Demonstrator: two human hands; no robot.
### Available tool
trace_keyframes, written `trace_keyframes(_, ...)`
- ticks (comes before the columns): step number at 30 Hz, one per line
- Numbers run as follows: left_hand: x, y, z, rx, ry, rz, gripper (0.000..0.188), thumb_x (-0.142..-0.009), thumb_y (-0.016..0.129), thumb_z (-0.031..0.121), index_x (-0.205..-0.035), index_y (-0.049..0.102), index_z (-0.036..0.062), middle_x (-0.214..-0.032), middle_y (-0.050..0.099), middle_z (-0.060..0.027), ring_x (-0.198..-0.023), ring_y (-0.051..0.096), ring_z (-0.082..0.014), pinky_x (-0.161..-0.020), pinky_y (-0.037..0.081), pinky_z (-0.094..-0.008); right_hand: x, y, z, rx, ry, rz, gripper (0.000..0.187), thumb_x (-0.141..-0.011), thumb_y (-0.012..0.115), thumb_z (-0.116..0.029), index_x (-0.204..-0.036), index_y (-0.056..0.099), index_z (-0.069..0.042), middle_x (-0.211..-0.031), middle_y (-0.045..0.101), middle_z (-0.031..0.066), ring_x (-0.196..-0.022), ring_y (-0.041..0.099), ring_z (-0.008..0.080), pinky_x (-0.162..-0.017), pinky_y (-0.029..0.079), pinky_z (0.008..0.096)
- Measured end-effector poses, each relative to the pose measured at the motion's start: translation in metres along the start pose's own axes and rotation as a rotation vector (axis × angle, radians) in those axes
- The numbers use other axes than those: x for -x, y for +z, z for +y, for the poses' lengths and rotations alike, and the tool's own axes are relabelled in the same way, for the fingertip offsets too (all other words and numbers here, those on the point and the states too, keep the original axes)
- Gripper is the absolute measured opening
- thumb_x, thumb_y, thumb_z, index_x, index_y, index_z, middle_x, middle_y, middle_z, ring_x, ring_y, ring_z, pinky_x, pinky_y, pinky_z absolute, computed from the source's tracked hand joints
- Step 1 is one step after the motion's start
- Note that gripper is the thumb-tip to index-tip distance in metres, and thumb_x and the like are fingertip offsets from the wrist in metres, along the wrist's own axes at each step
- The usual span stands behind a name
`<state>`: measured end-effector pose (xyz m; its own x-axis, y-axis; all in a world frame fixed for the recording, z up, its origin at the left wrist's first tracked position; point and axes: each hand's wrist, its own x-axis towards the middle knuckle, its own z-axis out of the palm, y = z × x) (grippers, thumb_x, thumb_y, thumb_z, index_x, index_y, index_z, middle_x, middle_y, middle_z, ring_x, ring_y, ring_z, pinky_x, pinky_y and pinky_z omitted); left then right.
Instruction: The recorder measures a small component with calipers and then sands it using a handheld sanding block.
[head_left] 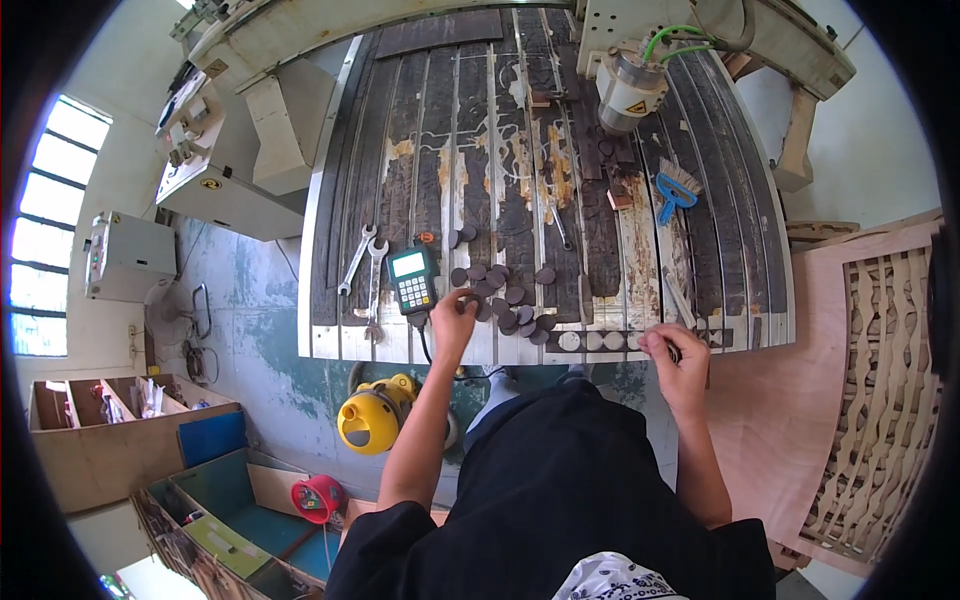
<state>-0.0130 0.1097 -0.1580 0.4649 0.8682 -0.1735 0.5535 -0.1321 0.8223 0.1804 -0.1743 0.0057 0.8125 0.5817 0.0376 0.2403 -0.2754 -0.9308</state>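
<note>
Several dark round discs (514, 295) lie loosely scattered near the front edge of the slatted machine bed. My left hand (455, 318) reaches into the left side of them, its fingers closed on one dark disc (470, 302). Along the front edge runs a dark strip (715, 338) with a row of pale round discs (592, 341) on it. At the right end of that row is my right hand (680, 362), thumb and forefinger close together against the last pale disc. Something dark shows within its curled fingers, too covered to name.
Left of the discs lie a handheld keypad controller (411, 280) with a cable and two wrenches (376, 275). A blue brush (677, 190) rests at the right, below the machine's spindle (630, 88). A yellow vacuum cleaner (368, 420) stands on the floor; a wooden panel (765, 400) is at right.
</note>
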Motion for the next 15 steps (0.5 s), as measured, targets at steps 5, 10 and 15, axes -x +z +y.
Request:
trace_keyframes(5,-0.006,0.031,-0.013,-0.051,0.199,-0.020,0.026,-0.079,0.066,0.001,-0.104,0.069,0.0011,-0.081,0.069,-0.0187,-0.076,0.068,-0.0325,-0.072,0.053,-0.0402,0.027,0.011,0.013,0.003,0.121,0.052,0.012,-0.088,0.069,-0.004,-0.085,0.067,0.007,-0.081,0.068,0.0093,-0.072,0.063,0.0105,-0.064,0.048,0.0233)
trace_keyframes(10,-0.018,0.047,-0.016,-0.079,0.168,-0.158,0.026,-0.076,0.067,0.002,-0.102,0.069,-0.0006,-0.092,0.070,-0.0216,-0.087,0.068,-0.0382,-0.079,0.053,-0.0424,0.043,0.028,0.021,0.058,0.219,0.094,0.013,-0.089,0.068,-0.005,-0.086,0.067,0.008,-0.080,0.068,0.0094,-0.070,0.063,0.0107,-0.063,0.048,0.0234)
trace_keyframes(15,-0.027,0.048,-0.023,-0.186,0.276,-0.224,0.023,-0.076,0.066,0.003,-0.099,0.068,-0.0017,-0.095,0.066,-0.0218,-0.091,0.063,-0.0398,-0.081,0.051,-0.0457,0.063,0.043,0.032,0.009,0.286,0.175,0.015,-0.088,0.069,-0.006,-0.084,0.067,0.007,-0.077,0.067,0.0096,-0.067,0.062,0.0120,-0.061,0.047,0.0240)
